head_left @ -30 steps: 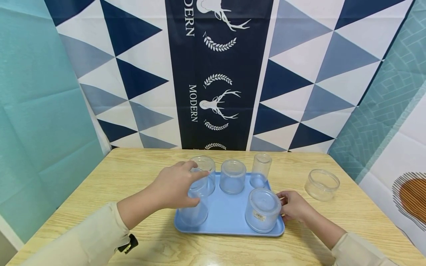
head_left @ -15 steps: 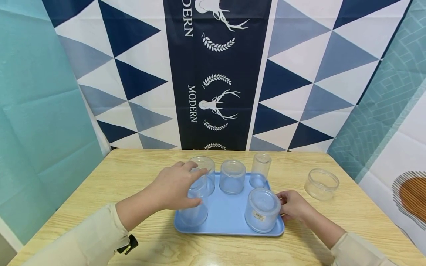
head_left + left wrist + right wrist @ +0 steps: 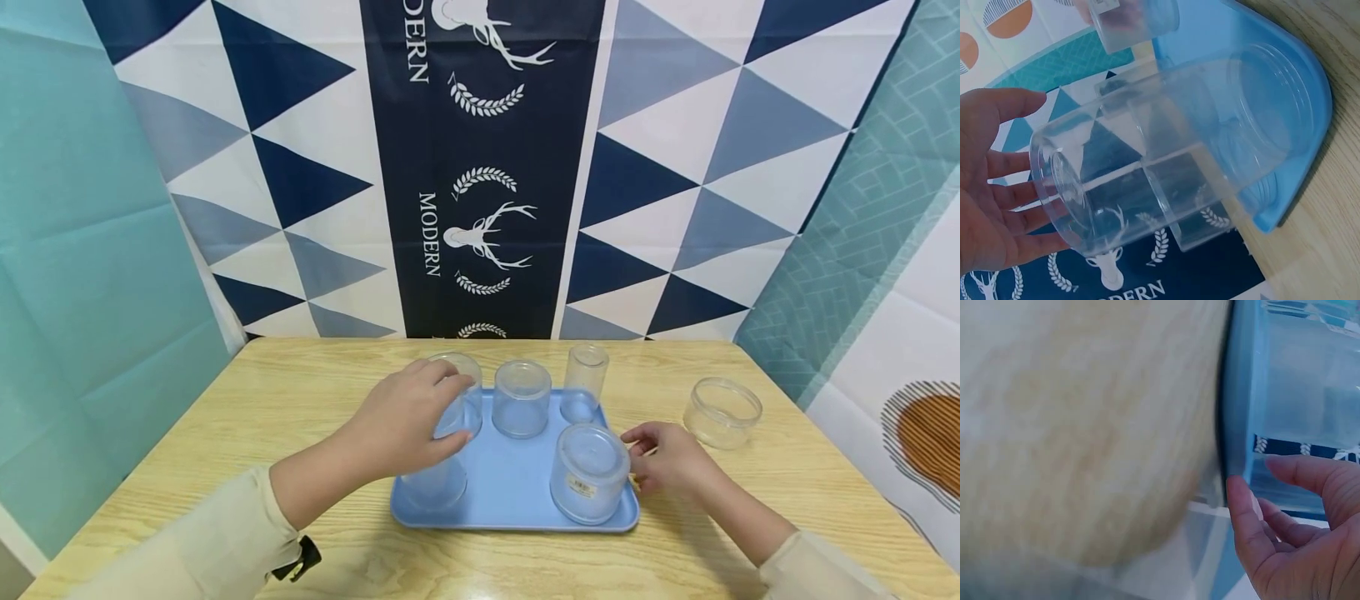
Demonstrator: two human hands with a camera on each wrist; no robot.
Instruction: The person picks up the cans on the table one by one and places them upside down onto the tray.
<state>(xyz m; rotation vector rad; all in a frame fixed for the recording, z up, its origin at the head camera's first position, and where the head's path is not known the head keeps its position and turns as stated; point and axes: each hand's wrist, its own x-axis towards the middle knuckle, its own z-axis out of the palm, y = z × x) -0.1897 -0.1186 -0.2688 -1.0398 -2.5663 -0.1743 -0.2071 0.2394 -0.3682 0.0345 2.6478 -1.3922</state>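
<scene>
A tall clear plastic jar (image 3: pixel 435 487) stands at the front left of the blue tray (image 3: pixel 510 504). My left hand (image 3: pixel 405 421) is beside its upper end, thumb spread well apart from the fingers. In the left wrist view, the fingertips lie behind the end of this jar (image 3: pixel 1147 169) and the thumb stands off it. At the tray's front right is a wide clear jar (image 3: pixel 590 479) bearing a small label. My right hand (image 3: pixel 675 458) is next to it, over the tray's right edge, with a gap between thumb and fingers.
Along the tray's back are a clear jar (image 3: pixel 471 404) partly behind the left hand, a shorter jar (image 3: pixel 522 404) and a narrow tall one (image 3: pixel 587 379). A shallow clear container (image 3: pixel 722 417) sits on the wooden table (image 3: pixel 300 375) at right. A patterned cloth (image 3: pixel 487 167) hangs behind.
My left hand has shifted slightly up and to the right, its thumb rising. My right hand has drawn back a little from the labelled jar, its fingers parting. The jars stay put.
</scene>
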